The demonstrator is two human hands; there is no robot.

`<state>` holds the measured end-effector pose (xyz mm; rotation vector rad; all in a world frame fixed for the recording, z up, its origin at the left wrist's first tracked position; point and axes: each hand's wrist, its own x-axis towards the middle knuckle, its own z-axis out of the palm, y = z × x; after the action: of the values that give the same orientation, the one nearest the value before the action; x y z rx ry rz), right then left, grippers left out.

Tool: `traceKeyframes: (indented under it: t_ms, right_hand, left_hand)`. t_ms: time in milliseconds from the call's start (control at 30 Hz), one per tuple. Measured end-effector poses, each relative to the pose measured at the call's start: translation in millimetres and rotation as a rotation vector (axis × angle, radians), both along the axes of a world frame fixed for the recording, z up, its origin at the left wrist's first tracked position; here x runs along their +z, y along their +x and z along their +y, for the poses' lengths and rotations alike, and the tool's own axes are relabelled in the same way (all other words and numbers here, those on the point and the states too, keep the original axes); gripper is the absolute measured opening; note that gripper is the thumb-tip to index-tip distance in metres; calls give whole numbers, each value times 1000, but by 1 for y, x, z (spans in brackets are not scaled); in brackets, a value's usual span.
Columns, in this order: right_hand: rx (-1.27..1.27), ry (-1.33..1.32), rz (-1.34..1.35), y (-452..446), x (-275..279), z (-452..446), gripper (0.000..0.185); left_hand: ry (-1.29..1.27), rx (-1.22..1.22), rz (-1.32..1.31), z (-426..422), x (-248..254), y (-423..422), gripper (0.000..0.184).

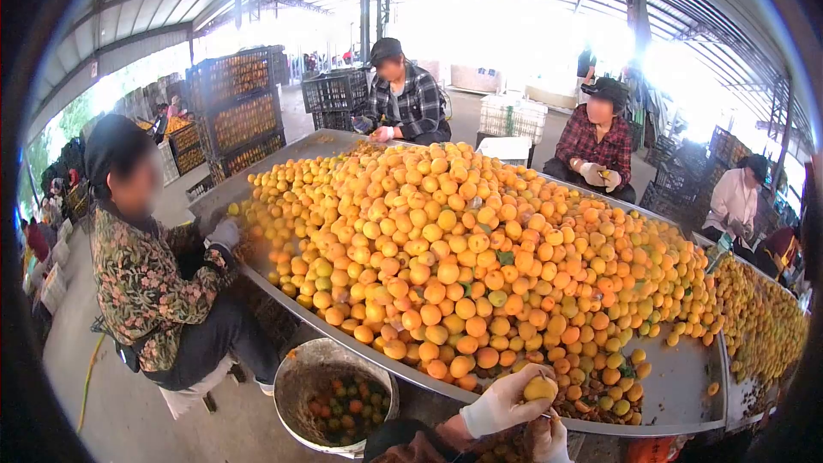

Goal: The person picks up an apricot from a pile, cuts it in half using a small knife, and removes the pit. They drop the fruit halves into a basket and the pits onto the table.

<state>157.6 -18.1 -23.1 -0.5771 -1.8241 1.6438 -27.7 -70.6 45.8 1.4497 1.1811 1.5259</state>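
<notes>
Left hand (507, 399): grip curled around one yellow fruit (540, 389) — held at the worktop's (681, 381) near edge
Right hand (549, 441): just below — cannot tell its grip's hold
Worktop: heaped with orange fruit (448, 273)

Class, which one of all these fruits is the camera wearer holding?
The yellow fruit gripped by the wearer's gloved left hand, low in the picture; the heaped fruits lie loose on the metal table, outside the wearer's grasp.

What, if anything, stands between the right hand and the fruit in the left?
No separate obstacle shows. The left hand partly wraps the fruit, leaving part of it exposed; the right hand is just below in view.
</notes>
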Motion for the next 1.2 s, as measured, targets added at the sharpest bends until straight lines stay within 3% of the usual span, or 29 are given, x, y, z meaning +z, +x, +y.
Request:
traceKeyframes:
  t_ms: [67, 167, 233, 267, 300, 333, 367, 400, 433, 467, 500, 533, 567, 600, 633, 700, 733, 800, 900, 967, 1000, 1033, 1067, 1100, 1133, 1167, 1200]
  right_hand:
    - [19, -30, -7, 0, 6, 3, 46]
    - [52, -182, 69, 7, -18, 20, 48]
    - [33, -202, -18, 8, -25, 23, 45]
    - [-42, 101, -46, 4, -29, 20, 43]
    - [-114, 405, -74, 2, -32, 16, 41]
    - [-114, 396, -81, -4, -24, 9, 41]
    - [-110, 228, -16, -13, -13, 5, 39]
    - [-105, 63, 51, -19, -7, 3, 38]
    - [-106, 60, 50, -20, -10, 6, 38]
    - [-110, 61, 28, -20, -14, 12, 39]
    - [-115, 65, 3, -20, -17, 16, 40]
    - [-271, -27, 4, -32, 2, 15, 51]
    - [-271, -24, 2, -34, 2, 17, 51]
    - [-210, -147, 146, -36, 1, 19, 51]
    - [-148, -274, 288, -38, 3, 19, 52]
    - [-200, -189, 134, -38, 11, 18, 51]
    - [-211, -85, -6, -39, 11, 18, 48]
    - [-220, 209, -275, -35, 18, 20, 35]
    - [-80, 14, -50, -25, -23, 38, 38]
    - [-183, 54, -38, -41, -12, 35, 33]
    - [-283, 76, -50, -43, -6, 29, 29]
    - [-287, 271, -124, -45, -6, 31, 28]
    - [-252, 375, -109, -42, -4, 33, 27]
    - [-191, 177, -228, -41, 23, 26, 29]
    - [-172, 152, -169, -36, 14, 25, 33]
    - [-182, 81, -171, -35, 19, 21, 33]
    - [-153, 11, -83, -33, 17, 23, 33]
  left_hand:
    - [-53, -43, -96, 3, -1, 2, 52]
    - [73, -5, -207, 8, 1, 6, 61]
    - [103, 80, 53, 8, 9, 0, 68]
    - [94, 80, 46, 8, 6, 3, 68]
    - [46, 115, -96, 9, 2, 9, 67]
    - [-1, 149, -237, 12, -3, 16, 65]
    - [-6, 149, -239, 20, -13, 22, 65]
    - [-34, 145, -561, 32, -30, 29, 64]
    - [-62, 140, -883, 41, -44, 34, 64]
    - [-45, 127, -927, 47, -58, 36, 60]
    - [-46, 125, -930, 47, -57, 35, 60]
    - [-93, 122, -742, 46, -53, 31, 58]
    - [-137, 119, -550, 42, -36, 24, 57]
    - [-63, 495, 208, 34, -19, 18, 55]
    - [-67, 493, 208, 35, -21, 18, 55]
    - [40, 405, -331, 38, -28, 19, 52]
    - [-102, 271, -709, 33, -17, 20, 49]
    - [-167, 227, -776, 47, -53, 17, 49]
    - [-180, 139, -810, 47, -45, 7, 48]
    - [-91, 242, -564, 41, -36, 12, 47]
    - [-207, 205, -700, 48, -57, 9, 48]
    - [-71, 73, -1143, 52, -81, 10, 46]
    - [-166, 105, -842, 53, -89, 2, 41]
    - [-121, 54, -1150, 35, -64, 8, 36]
    - [-97, 186, -613, 43, -72, 5, 37]
    - [-178, 137, -786, 41, -48, 4, 38]
    - [-115, 205, -484, 37, -41, 3, 41]
